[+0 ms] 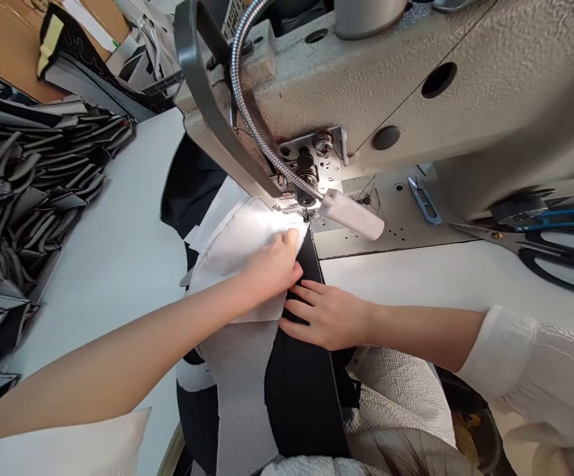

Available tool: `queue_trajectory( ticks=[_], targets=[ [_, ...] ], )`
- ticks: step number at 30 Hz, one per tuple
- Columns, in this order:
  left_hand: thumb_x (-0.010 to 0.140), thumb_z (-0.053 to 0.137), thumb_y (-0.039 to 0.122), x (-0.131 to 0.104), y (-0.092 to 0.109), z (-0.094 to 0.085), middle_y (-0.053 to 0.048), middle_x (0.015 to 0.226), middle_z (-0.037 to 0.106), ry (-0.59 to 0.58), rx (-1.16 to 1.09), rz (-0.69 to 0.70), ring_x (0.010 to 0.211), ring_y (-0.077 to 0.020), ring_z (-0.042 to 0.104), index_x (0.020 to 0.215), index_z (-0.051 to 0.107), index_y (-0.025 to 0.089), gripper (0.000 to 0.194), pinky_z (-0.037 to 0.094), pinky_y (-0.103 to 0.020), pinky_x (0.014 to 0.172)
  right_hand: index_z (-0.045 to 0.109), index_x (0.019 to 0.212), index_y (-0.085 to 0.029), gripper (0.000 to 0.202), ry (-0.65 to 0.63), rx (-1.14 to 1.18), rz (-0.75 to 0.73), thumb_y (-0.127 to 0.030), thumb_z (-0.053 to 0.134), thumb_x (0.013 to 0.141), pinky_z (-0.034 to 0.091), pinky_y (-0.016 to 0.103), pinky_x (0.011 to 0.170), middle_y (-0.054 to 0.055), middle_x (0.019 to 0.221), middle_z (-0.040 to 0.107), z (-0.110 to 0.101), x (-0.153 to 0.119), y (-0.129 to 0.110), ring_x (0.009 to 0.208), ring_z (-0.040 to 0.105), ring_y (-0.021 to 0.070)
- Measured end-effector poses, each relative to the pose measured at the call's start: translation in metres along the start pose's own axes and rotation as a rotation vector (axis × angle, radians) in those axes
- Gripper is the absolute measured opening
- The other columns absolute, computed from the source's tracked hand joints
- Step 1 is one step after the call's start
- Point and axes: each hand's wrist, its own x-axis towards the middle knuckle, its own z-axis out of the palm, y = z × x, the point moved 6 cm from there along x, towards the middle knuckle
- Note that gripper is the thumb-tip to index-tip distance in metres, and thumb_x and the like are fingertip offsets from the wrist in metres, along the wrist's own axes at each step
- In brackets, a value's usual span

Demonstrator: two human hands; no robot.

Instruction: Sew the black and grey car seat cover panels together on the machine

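My left hand (276,264) is closed on the edge of a white fabric piece (232,241), just in front of the needle area of a sewing machine (391,86). Right beside it, my right hand (324,314) lies with its fingers spread on the black fabric (299,390). A grey ribbed fabric strip (242,390) runs down beside the black part towards my lap. The lit lamp head (351,215) on a flexible metal neck hangs above the seam area. Where the fabric meets the needle, the parts are too small to tell apart.
Stacked dark and grey fabric pieces (34,172) fill the left side of the white table (113,225). Blue thread snips (424,200) lie on the machine bed. Large black-handled scissors (559,254) rest at the right. A cardboard box (9,39) stands at the back left.
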Motion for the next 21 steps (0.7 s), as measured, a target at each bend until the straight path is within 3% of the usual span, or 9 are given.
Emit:
queue_trajectory(
  ticks=[4, 7, 9, 11, 13, 21],
  targets=[
    [0.076, 0.045, 0.008, 0.0, 0.006, 0.002, -0.016, 0.104, 0.061, -0.097, 0.134, 0.042, 0.082, -0.028, 0.066, 0.138, 0.026, 0.015, 0.065, 0.051, -0.035, 0.067, 0.061, 0.109, -0.01, 0.028, 0.062, -0.089, 0.102, -0.018, 0.042, 0.09, 0.047, 0.044, 0.086, 0.016, 0.105, 0.064, 0.003, -0.001, -0.003, 0.1, 0.061, 0.0277],
    [0.08, 0.038, 0.008, 0.003, -0.003, 0.003, -0.014, 0.101, 0.066, -0.166, 0.057, 0.07, 0.087, -0.0291, 0.067, 0.148, 0.009, 0.019, 0.075, 0.052, -0.041, 0.075, 0.062, 0.11, -0.009, 0.031, 0.075, -0.105, 0.127, -0.019, 0.042, 0.09, 0.049, 0.044, 0.086, 0.016, 0.107, 0.065, 0.003, -0.002, -0.004, 0.1, 0.062, 0.0288],
    [0.08, 0.033, 0.011, 0.008, -0.007, 0.001, -0.012, 0.116, 0.063, -0.173, -0.146, 0.172, 0.107, -0.0268, 0.061, 0.148, 0.014, 0.021, 0.071, 0.05, -0.041, 0.089, 0.063, 0.11, -0.01, 0.031, 0.082, -0.119, 0.132, -0.019, 0.041, 0.09, 0.05, 0.045, 0.086, 0.017, 0.109, 0.065, 0.002, -0.002, -0.003, 0.1, 0.063, 0.0291],
    [0.079, 0.031, 0.013, 0.014, -0.008, -0.004, -0.008, 0.138, 0.049, -0.131, -0.351, 0.321, 0.127, -0.0214, 0.045, 0.146, 0.025, 0.021, 0.068, 0.041, -0.036, 0.104, 0.064, 0.11, -0.01, 0.032, 0.082, -0.143, 0.146, -0.02, 0.041, 0.091, 0.05, 0.045, 0.086, 0.017, 0.11, 0.065, 0.001, -0.001, -0.002, 0.1, 0.063, 0.0292],
    [0.075, 0.031, 0.014, 0.019, -0.009, -0.006, -0.004, 0.146, 0.038, -0.101, -0.45, 0.4, 0.135, -0.0189, 0.034, 0.143, 0.033, 0.018, 0.068, 0.034, -0.033, 0.11, 0.064, 0.11, -0.009, 0.033, 0.069, -0.167, 0.174, -0.02, 0.04, 0.091, 0.051, 0.045, 0.086, 0.018, 0.112, 0.065, 0.001, -0.001, 0.001, 0.1, 0.063, 0.0301],
    [0.07, 0.031, 0.018, 0.043, -0.02, -0.006, -0.004, 0.145, 0.039, -0.089, -0.403, 0.341, 0.134, -0.0201, 0.035, 0.139, 0.039, 0.012, 0.07, 0.027, -0.035, 0.114, 0.061, 0.115, -0.004, 0.036, 0.009, -0.202, 0.273, -0.02, 0.038, 0.093, 0.049, 0.05, 0.086, 0.023, 0.116, 0.062, 0.016, 0.011, 0.011, 0.104, 0.061, 0.034]
  ],
)
